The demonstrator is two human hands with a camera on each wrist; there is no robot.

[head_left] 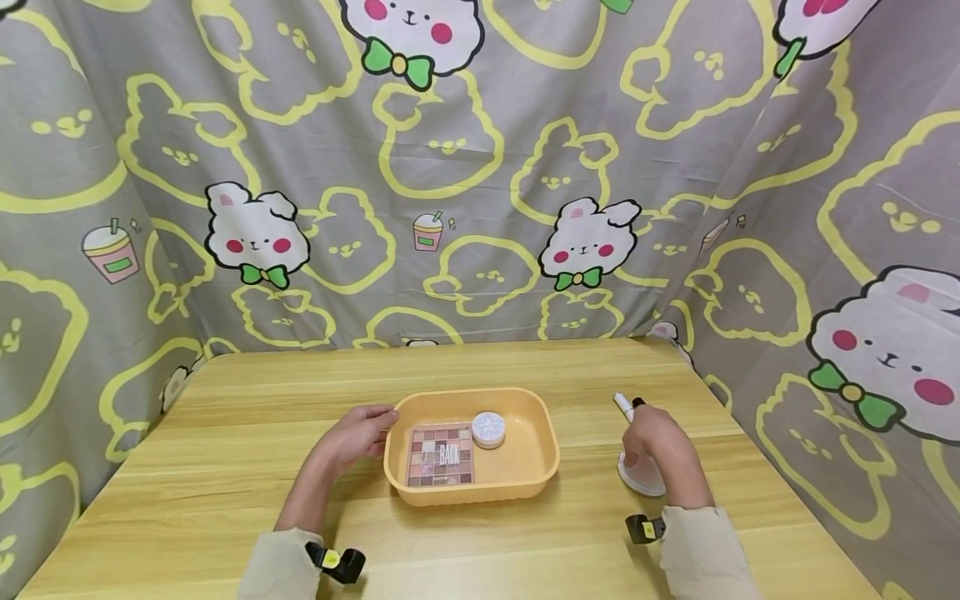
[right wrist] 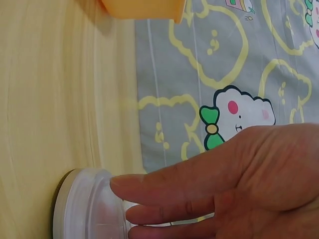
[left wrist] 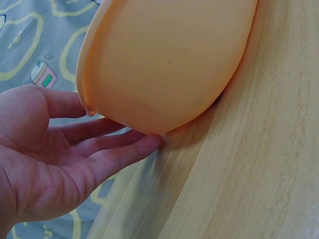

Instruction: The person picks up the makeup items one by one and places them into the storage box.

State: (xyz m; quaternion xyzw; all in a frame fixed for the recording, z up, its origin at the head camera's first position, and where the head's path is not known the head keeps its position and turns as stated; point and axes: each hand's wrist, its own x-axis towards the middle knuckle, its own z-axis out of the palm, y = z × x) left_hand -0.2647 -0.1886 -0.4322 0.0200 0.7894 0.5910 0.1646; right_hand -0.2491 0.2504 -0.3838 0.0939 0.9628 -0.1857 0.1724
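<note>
An orange plastic basin (head_left: 517,481) stands on the table. Inside are a square eyeshadow palette (head_left: 441,455) and a small round white case (head_left: 488,429) with a star on its lid. My left hand (head_left: 360,435) grips the basin's left end, one digit over the rim, the others against the outer wall. To the basin's right, my right hand (head_left: 660,446) reaches down to a round, clear-sided container (right wrist: 89,206). In the right wrist view its thumb and fingers point straight at the container's top, seemingly touching it. The hand partly hides the container in the head view.
A slim white tube (head_left: 623,406) and a small black-tipped item (head_left: 638,402) lie just beyond my right hand, partly hidden. A patterned grey curtain (head_left: 480,275) encloses the wooden table (head_left: 300,375) behind and at both sides.
</note>
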